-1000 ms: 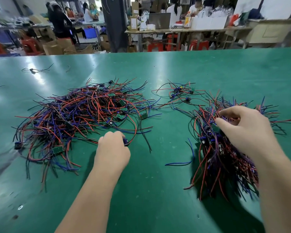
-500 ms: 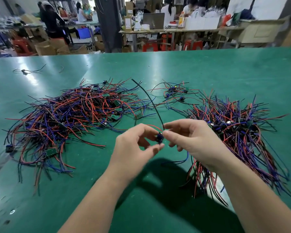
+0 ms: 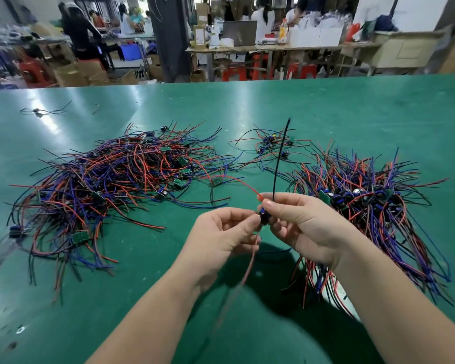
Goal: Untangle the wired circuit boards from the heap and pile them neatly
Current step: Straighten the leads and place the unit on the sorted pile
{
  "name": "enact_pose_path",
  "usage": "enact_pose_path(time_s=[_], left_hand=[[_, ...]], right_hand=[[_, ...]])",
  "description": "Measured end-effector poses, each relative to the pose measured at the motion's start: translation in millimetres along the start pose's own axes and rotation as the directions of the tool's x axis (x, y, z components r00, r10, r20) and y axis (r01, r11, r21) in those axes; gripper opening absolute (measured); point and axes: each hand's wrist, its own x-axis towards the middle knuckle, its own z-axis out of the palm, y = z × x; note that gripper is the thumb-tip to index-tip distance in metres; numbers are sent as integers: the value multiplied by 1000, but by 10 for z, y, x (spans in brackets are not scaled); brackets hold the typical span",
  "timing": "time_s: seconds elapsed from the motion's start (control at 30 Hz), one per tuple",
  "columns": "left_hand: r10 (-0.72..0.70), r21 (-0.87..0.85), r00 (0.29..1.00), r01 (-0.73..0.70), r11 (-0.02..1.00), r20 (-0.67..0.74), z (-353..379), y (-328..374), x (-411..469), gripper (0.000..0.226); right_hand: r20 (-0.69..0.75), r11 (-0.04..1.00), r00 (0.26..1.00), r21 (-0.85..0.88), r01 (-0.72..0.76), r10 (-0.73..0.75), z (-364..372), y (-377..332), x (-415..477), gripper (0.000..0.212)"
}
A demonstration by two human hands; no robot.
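Head view: my left hand [image 3: 216, 237] and right hand [image 3: 305, 224] pinch one dark wired board [image 3: 263, 218]; seemingly halfway, with the tangled red-blue heap [image 3: 111, 185] left of grip, combed pile [image 3: 373, 206] right.

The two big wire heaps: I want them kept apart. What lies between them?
In the head view: a small cluster of wired boards at the far end; nearer, left hand and right hand hold one board above green mat.

No text, label or number is legible anywhere.
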Motion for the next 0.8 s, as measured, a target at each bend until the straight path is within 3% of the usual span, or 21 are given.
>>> enact_pose_path(time_s=[0.3, 0.5, 0.6, 0.63, 0.67, 0.73, 0.8], left_hand=[[-49, -103, 996, 56, 993, 72, -6, 40, -25, 20], [-41, -107, 996, 49, 993, 73, 0, 48, -34, 24], [-18, -6, 999, 18, 1000, -30, -62, 25, 30, 17], [36, 140, 992, -19, 990, -124, -115, 11, 68, 12], [146, 380, 964, -52, 923, -223, -184, -7, 113, 10], [402, 763, 878, -69, 643, -259, -310, -13, 163, 12], [488, 880, 850, -67, 471, -197, -398, -15, 185, 17]], right_hand=[[-49, 992, 999, 120, 27, -21, -37, -48, 9, 11], [-109, 985, 989, 126, 115, -102, -40, -61, 9, 15], [-185, 973, 963, 87, 215, -197, -91, -138, 12, 10], [-206, 969, 955, 84, 233, -212, -107, -194, 34, 8], [-220, 968, 950, 66, 243, -223, -111, -271, 70, 8], [-224, 966, 942, 3, 258, -251, -104, -488, 193, 8], [-244, 950, 918, -54, 308, -312, -81, -762, 390, 7]])
